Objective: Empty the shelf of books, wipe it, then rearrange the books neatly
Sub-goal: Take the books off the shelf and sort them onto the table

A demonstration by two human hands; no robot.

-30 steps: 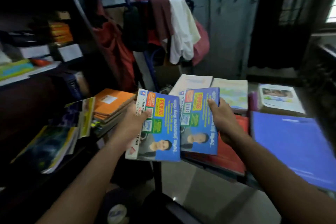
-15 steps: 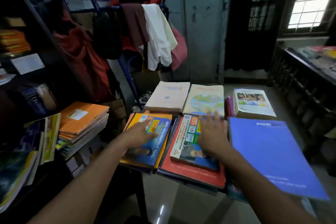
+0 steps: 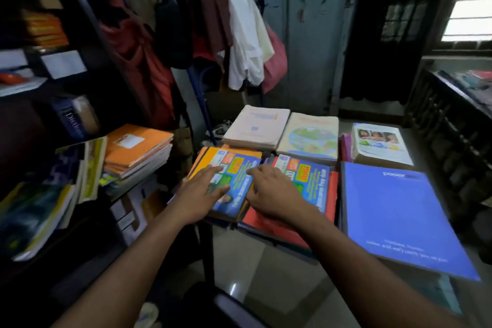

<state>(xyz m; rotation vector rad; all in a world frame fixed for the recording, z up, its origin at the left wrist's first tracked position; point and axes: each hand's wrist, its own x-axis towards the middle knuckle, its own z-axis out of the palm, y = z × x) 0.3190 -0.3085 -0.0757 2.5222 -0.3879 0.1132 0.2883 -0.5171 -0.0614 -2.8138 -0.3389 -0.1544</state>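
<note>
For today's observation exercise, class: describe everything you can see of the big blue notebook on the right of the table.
The big blue notebook is a large, thin, plain blue book with a dark spine along its left edge. Small white lettering sits near its far edge, and more lines of white print near its close edge, too blurred to read. It lies flat and closed, cover up, on other books at the table's right side, its near corner overhanging. Neither hand touches it.

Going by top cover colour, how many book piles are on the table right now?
Blue tops: 3, the left guide, the right guide, the notebook.
Cream tops: 2, the plain book, the globe book.
White top: 1, the photo book.
Total: 6.
</note>
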